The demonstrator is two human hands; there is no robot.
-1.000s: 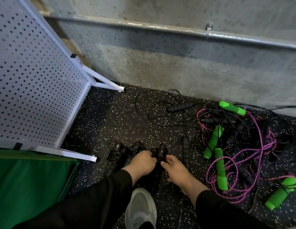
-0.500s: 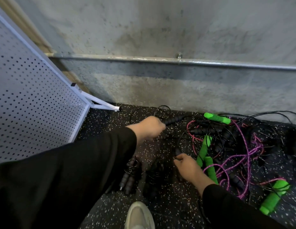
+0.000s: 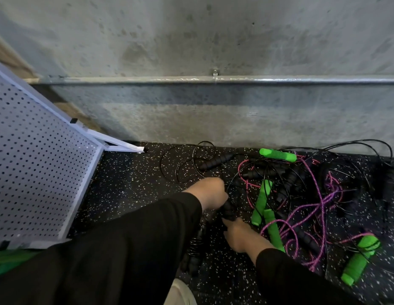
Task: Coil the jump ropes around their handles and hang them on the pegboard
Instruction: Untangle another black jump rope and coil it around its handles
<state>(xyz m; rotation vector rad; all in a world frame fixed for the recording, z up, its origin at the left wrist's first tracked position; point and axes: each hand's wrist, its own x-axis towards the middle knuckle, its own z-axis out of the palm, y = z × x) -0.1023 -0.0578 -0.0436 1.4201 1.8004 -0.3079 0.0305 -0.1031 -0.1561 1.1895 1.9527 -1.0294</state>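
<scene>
A tangle of jump ropes lies on the speckled black floor by the wall. Between my hands is one black ribbed handle (image 3: 228, 209). My left hand (image 3: 210, 192) curls round its upper end and my right hand (image 3: 236, 235) grips its lower end. A second black handle (image 3: 213, 162) with thin black rope loops (image 3: 180, 164) lies farther off near the wall. Green handles (image 3: 261, 203) and a purple rope (image 3: 320, 208) lie to the right. The white pegboard (image 3: 37, 172) stands at the left. Coiled black ropes (image 3: 195, 249) lie partly hidden under my left sleeve.
A concrete wall with a metal pipe (image 3: 279, 80) runs along the back. The pegboard's white foot (image 3: 125, 147) juts onto the floor. A green sheet (image 3: 7, 258) lies under the pegboard at the lower left. My shoe (image 3: 180, 293) is at the bottom edge.
My left hand has drawn back from the far black handle and come down onto the nearer handle that my right hand holds. The far handle stays on the floor.
</scene>
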